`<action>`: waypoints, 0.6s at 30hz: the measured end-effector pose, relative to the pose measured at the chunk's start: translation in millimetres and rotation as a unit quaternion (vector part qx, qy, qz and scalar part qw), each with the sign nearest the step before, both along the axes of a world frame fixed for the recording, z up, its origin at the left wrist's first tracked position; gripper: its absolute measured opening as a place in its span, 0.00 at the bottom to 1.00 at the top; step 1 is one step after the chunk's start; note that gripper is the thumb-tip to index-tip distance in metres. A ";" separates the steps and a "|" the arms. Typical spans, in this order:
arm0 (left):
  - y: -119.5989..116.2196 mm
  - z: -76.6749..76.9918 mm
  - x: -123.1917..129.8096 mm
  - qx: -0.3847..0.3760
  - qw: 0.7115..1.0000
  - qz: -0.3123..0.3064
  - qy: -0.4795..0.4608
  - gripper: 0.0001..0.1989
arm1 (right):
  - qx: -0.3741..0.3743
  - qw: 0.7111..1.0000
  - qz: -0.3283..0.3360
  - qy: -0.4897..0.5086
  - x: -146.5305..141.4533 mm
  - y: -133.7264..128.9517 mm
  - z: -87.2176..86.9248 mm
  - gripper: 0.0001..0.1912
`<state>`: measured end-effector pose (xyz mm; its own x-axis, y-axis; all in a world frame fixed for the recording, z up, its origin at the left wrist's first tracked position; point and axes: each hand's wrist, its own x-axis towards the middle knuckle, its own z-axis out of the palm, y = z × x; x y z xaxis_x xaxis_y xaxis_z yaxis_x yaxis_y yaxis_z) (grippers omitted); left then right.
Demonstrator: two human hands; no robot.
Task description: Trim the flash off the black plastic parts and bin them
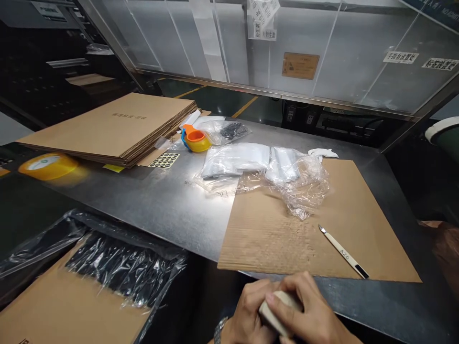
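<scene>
Both my hands are together at the table's front edge, around a small beige block (276,313) with rounded edges, whose kind I cannot make out. My left hand (251,308) curls against its left side, fingers partly hidden. Over its top and right side, my right hand (310,306) presses with the thumb. Just beyond lies a flat sheet of cardboard (344,200), and a craft knife (342,251) marked A26 rests on it, blade pointing away to the left. Clear plastic bags with white contents (236,160) overlap the cardboard's far left corner.
A stack of flat cardboard (118,124) stands at the back left, beside a yellow tape roll (48,165). An orange and yellow tape holder (196,138) and a sticker sheet (165,160) lie nearby. At lower left is a black-lined bin (118,263) holding cardboard.
</scene>
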<state>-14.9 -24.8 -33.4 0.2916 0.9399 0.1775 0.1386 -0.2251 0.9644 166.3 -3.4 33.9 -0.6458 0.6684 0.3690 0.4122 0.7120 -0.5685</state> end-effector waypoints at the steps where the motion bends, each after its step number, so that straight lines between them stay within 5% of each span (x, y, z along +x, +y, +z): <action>1: -2.8 -4.4 -1.5 0.008 1.000 0.023 -0.008 0.20 | -0.009 1.000 -0.008 0.003 0.2 0.4 1.5 0.34; 4: -7.8 -12.5 -2.9 -0.036 0.998 0.039 -0.028 0.28 | -0.012 0.998 -0.023 0.048 0.8 2.5 2.1 0.35; 8: -0.7 -9.8 10.0 -0.189 0.961 -0.047 -0.196 0.36 | -0.061 0.987 -0.058 0.137 -8.1 1.6 -9.3 0.31; 13: 15.5 1.9 27.4 -0.229 0.830 -0.005 -0.508 0.40 | -0.181 0.948 -0.154 0.210 -20.3 -13.3 -44.3 0.25; 18: 28.8 12.1 18.0 -0.372 0.699 0.002 -0.611 0.37 | -0.230 0.929 -0.172 0.232 -12.0 -40.0 -75.2 0.21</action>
